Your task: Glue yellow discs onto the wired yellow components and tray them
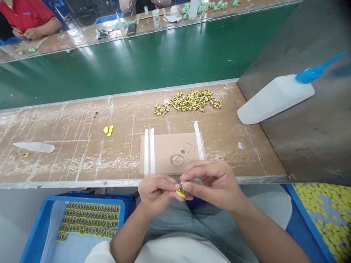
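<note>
My left hand (159, 190) pinches a small yellow disc (180, 193) just beyond the table's front edge. Fingers of my right hand (212, 182) are closed at the top of that disc, on a small dark-and-yellow piece mostly covered by the fingertips. Just past my hands, a small clear round dish (177, 159) sits on a cardboard sheet (167, 146) with white tape strips. Farther back lies a heap of small yellow-and-black pieces (192, 100). Several yellow discs (109, 130) are grouped to the left.
A large white bottle with a blue nozzle (276, 96) leans at the right by a metal panel. A blue tray (45, 215) of rowed pieces is lower left; a bin of yellow discs (329, 212) lower right. Beyond the green divider (137, 65), a person in red (29, 18) works.
</note>
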A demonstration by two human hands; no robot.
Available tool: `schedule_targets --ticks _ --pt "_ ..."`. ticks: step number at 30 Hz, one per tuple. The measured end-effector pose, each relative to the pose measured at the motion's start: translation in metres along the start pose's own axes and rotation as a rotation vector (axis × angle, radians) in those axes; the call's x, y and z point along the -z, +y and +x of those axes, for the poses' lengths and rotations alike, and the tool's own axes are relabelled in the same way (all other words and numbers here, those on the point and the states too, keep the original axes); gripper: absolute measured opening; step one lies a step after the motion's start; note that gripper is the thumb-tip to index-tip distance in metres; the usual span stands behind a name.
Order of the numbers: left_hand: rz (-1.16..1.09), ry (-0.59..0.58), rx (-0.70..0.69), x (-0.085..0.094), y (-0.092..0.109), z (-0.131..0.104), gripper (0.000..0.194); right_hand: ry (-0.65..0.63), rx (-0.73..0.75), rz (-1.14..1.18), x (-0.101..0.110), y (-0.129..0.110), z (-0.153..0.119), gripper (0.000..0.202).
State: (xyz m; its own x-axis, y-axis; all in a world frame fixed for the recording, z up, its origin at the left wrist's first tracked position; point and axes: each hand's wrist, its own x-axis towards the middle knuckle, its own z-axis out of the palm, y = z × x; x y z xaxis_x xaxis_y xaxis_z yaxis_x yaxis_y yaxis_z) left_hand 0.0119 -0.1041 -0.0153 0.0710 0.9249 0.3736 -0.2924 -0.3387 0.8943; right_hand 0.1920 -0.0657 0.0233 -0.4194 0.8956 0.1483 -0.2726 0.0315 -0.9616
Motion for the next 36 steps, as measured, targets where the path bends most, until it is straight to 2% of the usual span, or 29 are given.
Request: schedule_targets --ticks 6,15,20,23,29,36 --pt "0.1 -0.031 -0.05 0.0031 0.0037 0.0009 0.021 -0.038 0.031 -0.016 0.0004 -0.0006 0.0 0.018" --pt "0.094 -0.012 -0.04 0.0025 0.0029 -0.0009 0.022 -0.049 0.036 -0.028 0.0008 -0.0026 0.0025 0.017" --pt "0.083 0.056 -0.004 0.0001 0.002 -0.0013 0.02 0.005 -0.043 -0.045 0.0013 0.0005 0.0024 0.012" --pt "0.065 0.078 0.011 -0.0002 -0.0009 -0.0035 0.021 0.049 -0.102 -0.024 0.0012 0.0024 0.0017 0.019" --pt "0.151 -0.065 -0.096 0.0056 -0.0049 -0.0052 0.026 0.078 -0.135 -0.094 -0.0002 -0.002 0.0027 0.018" --pt "0.183 -0.117 -0.075 0.0074 -0.0032 -0.0061 0.021 0.067 -0.147 -0.134 -0.0008 -0.0044 0.0038 0.017"
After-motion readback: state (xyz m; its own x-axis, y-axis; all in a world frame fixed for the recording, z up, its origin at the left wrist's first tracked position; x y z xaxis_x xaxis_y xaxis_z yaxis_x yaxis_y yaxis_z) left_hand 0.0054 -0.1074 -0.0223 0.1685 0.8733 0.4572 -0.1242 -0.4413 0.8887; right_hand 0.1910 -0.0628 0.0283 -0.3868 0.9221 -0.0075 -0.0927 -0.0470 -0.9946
